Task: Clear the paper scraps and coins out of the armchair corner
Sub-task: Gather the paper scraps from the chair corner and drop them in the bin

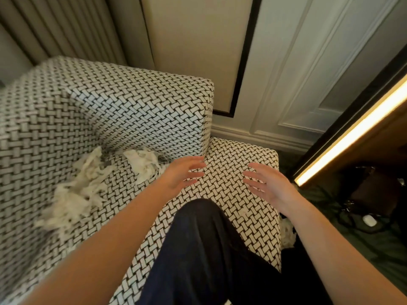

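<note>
The armchair [123,106] is covered in a black-and-white woven pattern. Torn white paper scraps [143,161] lie along the crease where the seat meets the back, and a bigger heap of scraps [74,194] lies on the seat to the left. I see no coins. My left hand [182,172] hovers open over the seat, just right of the scraps, fingers spread. My right hand [266,183] is open too, over the right armrest [237,155]. Neither hand holds anything. My dark-trousered knee [204,238] rests on the seat.
A panelled wall [297,73] and a curtain [66,27] stand behind the chair. To the right a lit strip [352,133] edges a piece of furniture above dark green carpet [374,243] with a dark bag [374,190] and a small white object [369,220].
</note>
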A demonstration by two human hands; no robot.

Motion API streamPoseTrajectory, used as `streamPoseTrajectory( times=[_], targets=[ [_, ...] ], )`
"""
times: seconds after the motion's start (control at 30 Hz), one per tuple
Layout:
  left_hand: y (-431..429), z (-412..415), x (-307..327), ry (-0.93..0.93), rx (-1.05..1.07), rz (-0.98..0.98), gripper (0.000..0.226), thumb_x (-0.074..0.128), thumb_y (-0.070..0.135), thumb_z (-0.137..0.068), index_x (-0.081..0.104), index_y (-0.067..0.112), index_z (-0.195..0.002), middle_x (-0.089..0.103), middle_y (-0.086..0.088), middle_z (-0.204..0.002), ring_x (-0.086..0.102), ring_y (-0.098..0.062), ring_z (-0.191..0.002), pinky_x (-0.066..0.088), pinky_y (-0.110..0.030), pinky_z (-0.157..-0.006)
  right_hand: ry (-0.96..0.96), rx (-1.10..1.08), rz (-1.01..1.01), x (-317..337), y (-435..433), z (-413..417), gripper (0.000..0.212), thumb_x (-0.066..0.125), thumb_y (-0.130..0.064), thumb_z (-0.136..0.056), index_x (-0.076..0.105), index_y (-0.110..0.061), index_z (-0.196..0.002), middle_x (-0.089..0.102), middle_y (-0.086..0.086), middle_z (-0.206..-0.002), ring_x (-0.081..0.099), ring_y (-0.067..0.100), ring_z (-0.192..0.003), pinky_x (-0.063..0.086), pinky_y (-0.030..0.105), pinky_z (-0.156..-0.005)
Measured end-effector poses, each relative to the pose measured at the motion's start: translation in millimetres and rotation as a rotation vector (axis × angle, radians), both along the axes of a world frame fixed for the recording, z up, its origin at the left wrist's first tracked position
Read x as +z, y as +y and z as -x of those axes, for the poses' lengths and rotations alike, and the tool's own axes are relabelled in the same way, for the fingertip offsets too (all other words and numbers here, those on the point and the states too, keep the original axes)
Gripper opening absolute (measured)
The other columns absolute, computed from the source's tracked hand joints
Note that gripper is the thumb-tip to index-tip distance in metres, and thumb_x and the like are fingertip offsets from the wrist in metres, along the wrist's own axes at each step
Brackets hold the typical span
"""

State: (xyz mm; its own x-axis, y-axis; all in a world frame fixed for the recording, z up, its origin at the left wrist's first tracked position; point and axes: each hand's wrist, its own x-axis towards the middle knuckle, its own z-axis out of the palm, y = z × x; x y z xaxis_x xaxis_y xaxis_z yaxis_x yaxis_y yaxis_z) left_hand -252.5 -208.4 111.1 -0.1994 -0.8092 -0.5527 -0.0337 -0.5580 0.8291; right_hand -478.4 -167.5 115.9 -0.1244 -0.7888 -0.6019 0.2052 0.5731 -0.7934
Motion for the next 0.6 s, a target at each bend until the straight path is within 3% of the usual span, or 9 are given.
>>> streamPoseTrajectory(
  times=[0.3,0.4,0.47,0.53,0.6],
  targets=[
    [-2.1,-107.0,-21.8,-0.098,0.270,-0.062,0.023,0.055,0.017,-0.093,0.060,0.016,-0.116,0.067,-0.003,-0.109,0.062,-0.021,-0.100,0.046,-0.038,-0.095,0.103,0.325,0.078,-8.3,-34.2,-124.3,0.024,0.052,-0.023,-0.094,0.059,-0.017,-0.117,0.067,0.002,-0.108,0.063,0.018,-0.100,0.049,0.036,-0.095],
    [1.9,-127.4,-29.2,-0.123,0.324,-0.084,0.023,0.056,0.015,-0.093,0.062,0.016,-0.115,0.067,-0.002,-0.108,0.063,-0.021,-0.100,0.047,-0.039,-0.096,0.328,0.465,0.141,-27.8,-40.5,-157.0,0.027,0.051,-0.025,-0.094,0.059,-0.019,-0.119,0.062,-0.003,-0.115,0.059,0.010,-0.098,0.047,0.031,-0.092],
    [5.3,-137.1,-31.8,-0.138,0.352,-0.105,0.022,0.059,0.013,-0.090,0.063,0.017,-0.112,0.067,-0.002,-0.108,0.064,-0.020,-0.099,0.048,-0.038,-0.095,0.493,0.607,0.208,-41.5,-44.8,-175.9,0.029,0.050,-0.024,-0.094,0.058,-0.020,-0.121,0.057,-0.007,-0.120,0.054,0.003,-0.089,0.043,0.020,-0.077],
    [8.8,-144.2,-35.9,-0.147,0.375,-0.121,0.023,0.063,0.011,-0.087,0.064,0.016,-0.110,0.067,-0.003,-0.109,0.064,-0.021,-0.098,0.047,-0.038,-0.095,0.602,0.750,0.249,-56.0,-49.4,-192.3,0.031,0.049,-0.023,-0.093,0.056,-0.021,-0.124,0.053,-0.003,-0.127,0.055,0.003,-0.083,0.045,0.018,-0.070],
    [12.9,-149.0,-39.9,-0.154,0.395,-0.129,0.024,0.062,0.011,-0.087,0.064,0.015,-0.111,0.068,-0.004,-0.108,0.064,-0.021,-0.097,0.046,-0.039,-0.095,0.739,0.896,0.262,-71.2,-53.8,-205.3,0.037,0.050,-0.025,-0.092,0.051,-0.027,-0.129,0.046,0.003,-0.137,0.056,0.015,-0.108,0.047,0.028,-0.088]
  ],
)
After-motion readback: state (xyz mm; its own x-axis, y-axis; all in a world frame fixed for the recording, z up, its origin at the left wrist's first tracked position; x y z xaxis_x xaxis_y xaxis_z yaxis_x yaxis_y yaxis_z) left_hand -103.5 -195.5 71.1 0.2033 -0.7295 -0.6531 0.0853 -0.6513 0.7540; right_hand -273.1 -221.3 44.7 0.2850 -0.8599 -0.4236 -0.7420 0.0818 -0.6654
